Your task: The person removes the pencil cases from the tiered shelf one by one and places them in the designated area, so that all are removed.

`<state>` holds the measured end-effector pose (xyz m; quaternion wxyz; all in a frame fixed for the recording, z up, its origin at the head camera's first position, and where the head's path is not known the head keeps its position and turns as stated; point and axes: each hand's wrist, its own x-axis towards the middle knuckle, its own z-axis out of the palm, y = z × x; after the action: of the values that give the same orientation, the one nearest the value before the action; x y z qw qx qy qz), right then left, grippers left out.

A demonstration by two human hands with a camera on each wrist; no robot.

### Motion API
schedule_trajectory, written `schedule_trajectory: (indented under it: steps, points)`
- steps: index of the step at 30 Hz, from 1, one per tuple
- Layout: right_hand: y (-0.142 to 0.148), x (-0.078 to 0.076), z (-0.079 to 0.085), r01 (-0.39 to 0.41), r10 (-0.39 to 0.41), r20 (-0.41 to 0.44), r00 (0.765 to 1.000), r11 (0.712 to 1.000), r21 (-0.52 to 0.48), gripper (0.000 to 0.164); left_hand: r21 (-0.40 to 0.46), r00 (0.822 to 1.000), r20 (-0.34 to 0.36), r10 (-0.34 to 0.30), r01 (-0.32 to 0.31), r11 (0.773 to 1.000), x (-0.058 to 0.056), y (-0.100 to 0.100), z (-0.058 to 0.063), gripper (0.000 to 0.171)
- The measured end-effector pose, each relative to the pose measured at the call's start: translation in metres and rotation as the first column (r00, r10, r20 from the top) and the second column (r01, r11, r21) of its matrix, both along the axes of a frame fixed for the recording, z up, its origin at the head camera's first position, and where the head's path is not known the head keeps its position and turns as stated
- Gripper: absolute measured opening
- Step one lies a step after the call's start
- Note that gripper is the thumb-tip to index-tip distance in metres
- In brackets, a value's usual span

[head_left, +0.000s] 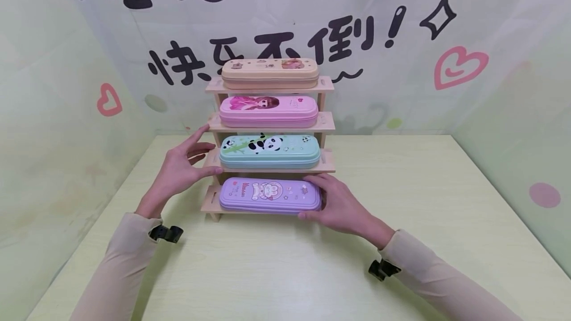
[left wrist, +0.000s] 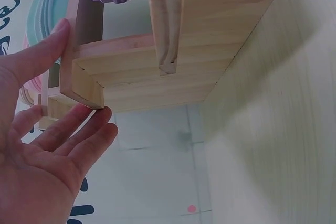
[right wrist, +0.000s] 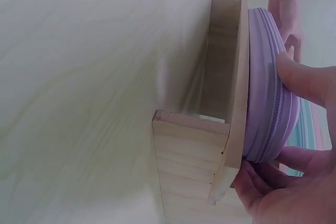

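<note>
A tiered wooden rack carries a pencil case on each step. On the lowest step lies the purple pencil case, with a cartoon character on its lid. My right hand grips its right end, thumb along the front zip side and fingers behind; in the right wrist view the purple case sits against the step. My left hand holds the rack's left side at the step bearing the mint panda pencil case. In the left wrist view its thumb presses that step's edge and the other fingertips touch the wood.
Higher on the rack lie a pink pencil case with a doll picture and, at the top, a beige pencil case. The rack stands on a pale wooden table. A printed cloth hangs behind it.
</note>
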<state>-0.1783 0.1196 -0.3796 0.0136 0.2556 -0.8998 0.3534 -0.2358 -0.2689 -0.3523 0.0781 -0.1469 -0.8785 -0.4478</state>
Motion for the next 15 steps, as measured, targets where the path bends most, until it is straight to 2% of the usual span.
schedule_trajectory:
  steps: [15]
  points:
    - [0.0022, 0.0020, -0.0079, 0.028, -0.032, -0.039, 0.999, 0.996, -0.081, 0.079, -0.002, 1.000, 0.003, 0.005, -0.005, 1.000, -0.0002, 0.0007, -0.0002, 0.111]
